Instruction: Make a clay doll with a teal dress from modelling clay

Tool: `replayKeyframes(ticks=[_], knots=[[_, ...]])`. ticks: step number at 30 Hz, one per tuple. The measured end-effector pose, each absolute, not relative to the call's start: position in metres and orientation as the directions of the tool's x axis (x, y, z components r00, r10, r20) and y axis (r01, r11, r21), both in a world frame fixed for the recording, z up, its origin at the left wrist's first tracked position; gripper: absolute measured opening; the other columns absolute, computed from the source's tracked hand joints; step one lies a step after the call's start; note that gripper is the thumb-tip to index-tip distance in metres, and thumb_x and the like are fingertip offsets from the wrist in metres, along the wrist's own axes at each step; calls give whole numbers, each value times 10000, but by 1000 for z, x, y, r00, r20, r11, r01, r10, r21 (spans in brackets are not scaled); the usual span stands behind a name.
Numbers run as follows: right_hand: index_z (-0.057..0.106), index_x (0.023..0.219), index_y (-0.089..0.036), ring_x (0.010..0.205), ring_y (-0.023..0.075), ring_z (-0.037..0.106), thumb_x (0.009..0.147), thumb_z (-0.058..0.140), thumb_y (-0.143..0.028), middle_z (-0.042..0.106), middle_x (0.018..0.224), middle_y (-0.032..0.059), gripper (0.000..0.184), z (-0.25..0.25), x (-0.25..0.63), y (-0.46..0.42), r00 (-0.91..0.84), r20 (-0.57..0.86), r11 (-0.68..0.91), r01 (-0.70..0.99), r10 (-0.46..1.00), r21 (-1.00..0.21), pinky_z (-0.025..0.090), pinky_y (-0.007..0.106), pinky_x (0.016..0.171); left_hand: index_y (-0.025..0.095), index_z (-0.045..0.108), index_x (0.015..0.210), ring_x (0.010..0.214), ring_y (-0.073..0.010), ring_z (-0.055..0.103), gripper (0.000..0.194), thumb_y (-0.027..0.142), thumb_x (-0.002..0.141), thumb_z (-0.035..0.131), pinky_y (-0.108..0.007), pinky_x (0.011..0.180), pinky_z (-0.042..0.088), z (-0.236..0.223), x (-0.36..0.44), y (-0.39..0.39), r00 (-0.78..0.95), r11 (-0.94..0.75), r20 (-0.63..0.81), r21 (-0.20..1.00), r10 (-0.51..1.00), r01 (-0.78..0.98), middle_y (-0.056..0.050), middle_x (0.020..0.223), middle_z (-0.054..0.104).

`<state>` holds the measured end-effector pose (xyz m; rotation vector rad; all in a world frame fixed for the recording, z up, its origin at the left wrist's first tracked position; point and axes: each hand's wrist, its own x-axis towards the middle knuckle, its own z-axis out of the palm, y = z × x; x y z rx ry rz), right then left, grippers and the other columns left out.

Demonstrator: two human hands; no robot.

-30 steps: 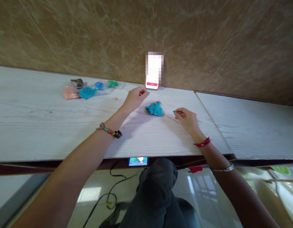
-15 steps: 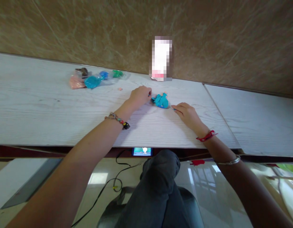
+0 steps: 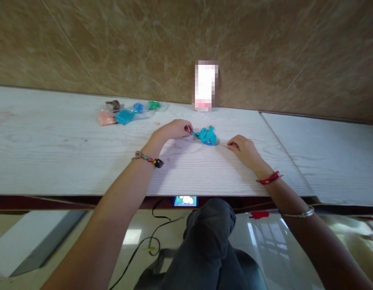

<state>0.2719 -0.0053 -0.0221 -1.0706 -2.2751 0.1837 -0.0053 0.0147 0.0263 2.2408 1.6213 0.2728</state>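
A lumpy turquoise modelling-clay figure [image 3: 207, 136] with small peach bits along its far edge lies on the white wood-grain tabletop. To its left, my left hand [image 3: 179, 128] is closed in a pinch, with a small blue piece of clay [image 3: 192, 133] at the fingertips. My right hand [image 3: 242, 148] is closed on the figure's other side, a little apart from it. From its fingers a thin pale stick [image 3: 223, 144] points toward the figure; its exact kind is too faint to make out.
Plastic bags of peach [image 3: 106, 118], turquoise [image 3: 125, 117], blue and green clay and a brown lump sit at the back left. A small peach bit [image 3: 157, 123] lies nearby. A blurred-out phone-like object [image 3: 205, 86] leans on the brown wall. Below the table edge a lit screen [image 3: 185, 201] shows.
My right hand has drawn back to the right, widening its gap from the figure. My left hand keeps its pinch close to the figure. The whole view has shifted slightly.
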Motion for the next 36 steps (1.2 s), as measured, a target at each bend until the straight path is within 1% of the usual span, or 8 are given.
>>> replayKeyframes(ticks=[7,12,17,21,24,28,32,36], knots=[[708,769,-177,742,200,620,811,546,-128,673,801,87,174,-20,273,-10,-488,464,648,702,740,-296,493,327,693,142,675,876,714,-136,588,200,188,708,579,-213,646,414,22,-2,14,301,-279,21,439,953,854,-37,802,679],[692,726,-194,734,186,627,810,570,-166,684,773,59,152,-17,274,-12,-521,467,690,637,714,-344,493,318,699,147,647,749,727,-140,577,68,151,735,581,-236,675,407,21,-1,18,250,-260,81,447,965,856,-37,767,659],[683,765,-194,688,153,621,773,615,-173,702,769,33,72,-9,250,-19,-511,460,687,573,726,-447,478,270,651,136,604,831,719,-111,569,84,117,757,571,-234,671,431,31,8,13,174,-268,204,716,963,645,-36,793,638],[676,781,-185,620,121,595,729,635,-151,699,740,8,74,-8,230,-25,-547,414,683,522,728,-511,460,238,607,137,580,815,653,-87,551,71,126,745,592,-222,631,433,42,17,1,307,-265,131,852,943,451,-12,720,614],[666,773,-182,586,111,579,708,622,-142,689,721,1,88,-11,232,-26,-537,395,661,520,746,-541,461,235,588,134,580,740,637,-78,534,9,140,734,585,-214,622,428,44,22,-6,437,-316,127,863,891,394,-4,696,606],[627,833,-185,625,133,623,713,631,-222,693,747,18,125,-14,245,-27,-455,406,596,437,793,-674,510,270,616,139,623,698,580,-74,504,44,175,707,600,-215,598,406,37,31,-12,605,-385,45,808,795,446,24,622,585],[564,860,-207,687,145,647,726,655,-318,686,786,25,196,-12,243,-30,-398,490,617,314,776,-721,544,300,668,153,680,718,534,-81,484,100,199,723,591,-226,567,378,29,44,-18,553,-378,35,765,832,521,32,569,580],[539,863,-213,702,147,646,763,629,-337,673,795,25,183,-11,238,-32,-371,555,662,309,745,-683,548,307,676,136,678,708,543,-83,492,99,181,737,595,-226,572,385,28,53,-25,523,-292,26,853,852,433,23,560,572]])
